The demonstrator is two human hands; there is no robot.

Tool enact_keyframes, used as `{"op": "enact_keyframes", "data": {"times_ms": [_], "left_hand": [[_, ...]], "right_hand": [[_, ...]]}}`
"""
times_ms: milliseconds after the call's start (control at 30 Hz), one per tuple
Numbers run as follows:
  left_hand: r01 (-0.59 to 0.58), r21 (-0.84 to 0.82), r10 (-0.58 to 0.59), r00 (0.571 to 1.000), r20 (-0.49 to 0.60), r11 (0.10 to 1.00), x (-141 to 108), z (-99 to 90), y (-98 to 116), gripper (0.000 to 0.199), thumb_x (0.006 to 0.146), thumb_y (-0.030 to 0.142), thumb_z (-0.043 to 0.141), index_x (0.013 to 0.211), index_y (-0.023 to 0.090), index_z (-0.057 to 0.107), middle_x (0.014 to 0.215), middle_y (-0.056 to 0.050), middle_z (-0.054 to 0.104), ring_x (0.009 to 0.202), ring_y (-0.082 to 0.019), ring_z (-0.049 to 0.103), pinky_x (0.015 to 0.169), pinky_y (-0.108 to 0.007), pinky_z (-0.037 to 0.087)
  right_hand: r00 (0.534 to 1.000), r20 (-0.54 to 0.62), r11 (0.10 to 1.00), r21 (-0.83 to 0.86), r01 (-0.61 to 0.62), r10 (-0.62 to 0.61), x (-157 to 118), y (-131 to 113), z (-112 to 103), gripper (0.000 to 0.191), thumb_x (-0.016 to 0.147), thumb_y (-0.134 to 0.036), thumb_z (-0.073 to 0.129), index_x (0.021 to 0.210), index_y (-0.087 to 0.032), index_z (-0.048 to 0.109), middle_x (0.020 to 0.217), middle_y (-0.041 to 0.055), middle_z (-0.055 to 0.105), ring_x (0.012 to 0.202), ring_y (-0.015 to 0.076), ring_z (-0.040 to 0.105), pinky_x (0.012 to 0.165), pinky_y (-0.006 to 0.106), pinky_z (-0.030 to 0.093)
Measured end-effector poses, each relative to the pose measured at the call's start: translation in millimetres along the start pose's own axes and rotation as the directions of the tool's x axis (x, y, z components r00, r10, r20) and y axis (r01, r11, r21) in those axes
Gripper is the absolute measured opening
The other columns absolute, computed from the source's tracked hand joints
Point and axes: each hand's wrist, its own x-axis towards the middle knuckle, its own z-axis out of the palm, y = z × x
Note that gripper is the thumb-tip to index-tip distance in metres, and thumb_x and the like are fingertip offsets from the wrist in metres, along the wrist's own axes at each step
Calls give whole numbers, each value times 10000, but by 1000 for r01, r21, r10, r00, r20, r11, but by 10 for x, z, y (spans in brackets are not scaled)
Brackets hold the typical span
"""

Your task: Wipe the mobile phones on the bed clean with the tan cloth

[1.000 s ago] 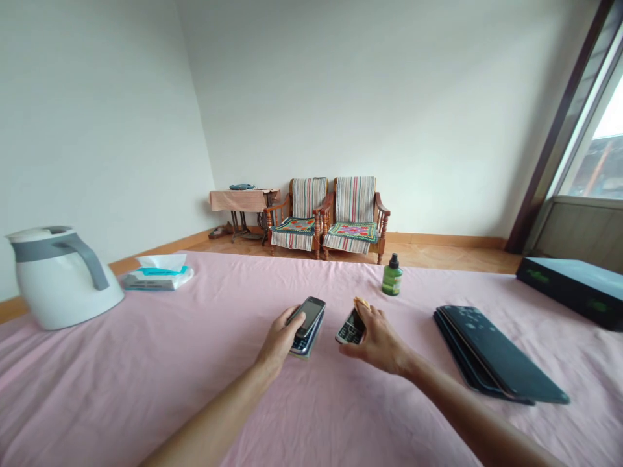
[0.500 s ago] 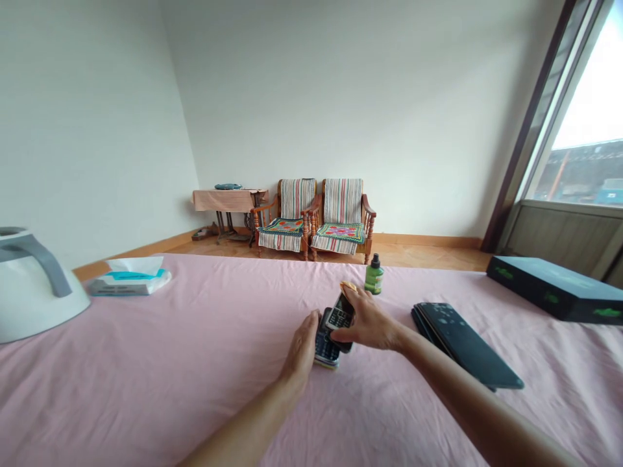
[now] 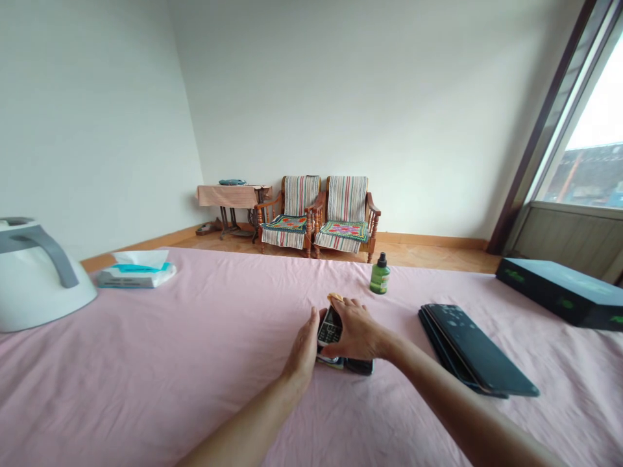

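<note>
My right hand grips a keypad phone with a dark screen, its far end touching a bit of yellow cloth. Beneath it lie other phones, mostly covered by the hand and the upper phone. A dark phone rests on the pink cloth under my right wrist. Upright along the left side of the pile is my left hand, fingers extended together against the phones' edges.
A green bottle stands beyond my right hand. Large dark devices lie stacked to the right, near a black box. On the left are a tissue pack and a white kettle. The pink-covered table extends below.
The held keypad phone has moved left and down over the pile. A dark phone now shows below my right wrist. The view has shifted slightly.
</note>
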Motion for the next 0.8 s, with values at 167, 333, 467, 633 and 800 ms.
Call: {"op": "enact_keyframes", "data": {"times_ms": [167, 333, 467, 633, 800], "left_hand": [[-94, 131, 97, 995, -14, 987, -69, -13, 98, 646, 823, 692, 443, 1169, 176, 618, 1292, -89, 591, 1246, -287, 481, 1063, -393, 337], [-158, 239, 171, 985, -36, 958, -110, 17, 171, 604, 830, 635, 494, 1193, 162, 589, 1344, -109, 536, 1293, -282, 417, 1105, -384, 254], [-172, 268, 188, 981, -36, 948, -110, 25, 179, 576, 840, 627, 479, 1139, 154, 614, 1251, -119, 604, 1242, -293, 469, 1082, -390, 284], [-159, 231, 168, 986, -18, 960, -90, -6, 153, 575, 843, 641, 460, 1119, 165, 628, 1191, -97, 648, 1206, -288, 507, 1066, -380, 318], [-84, 95, 84, 996, 9, 992, -4, -42, 23, 637, 888, 649, 358, 1243, 163, 566, 1355, -87, 534, 1303, -256, 421, 1110, -366, 272]], "right_hand": [[987, -138, 996, 22, -83, 85, -90, 137, -94, 993, 584, -464, 714, 1407, -69, 324, 1397, 209, 402, 1290, 354, 330, 1025, 460, 292], [969, -156, 981, 59, -185, 192, -310, 402, -221, 966, 602, -407, 701, 1412, -57, 309, 1427, 202, 371, 1294, 340, 336, 1049, 437, 294], [982, -77, 983, 71, -167, 172, -472, 514, -182, 990, 593, -387, 705, 1422, -35, 292, 1428, 202, 369, 1308, 321, 314, 1065, 429, 279], [987, -63, 985, 100, -142, 148, -520, 470, -106, 1005, 589, -380, 711, 1431, -44, 279, 1453, 206, 334, 1330, 317, 281, 1070, 443, 264], [992, -57, 990, 85, -109, 114, -357, 252, -102, 1056, 566, -417, 730, 1437, -38, 269, 1443, 209, 342, 1306, 340, 299, 1057, 453, 270]]}}
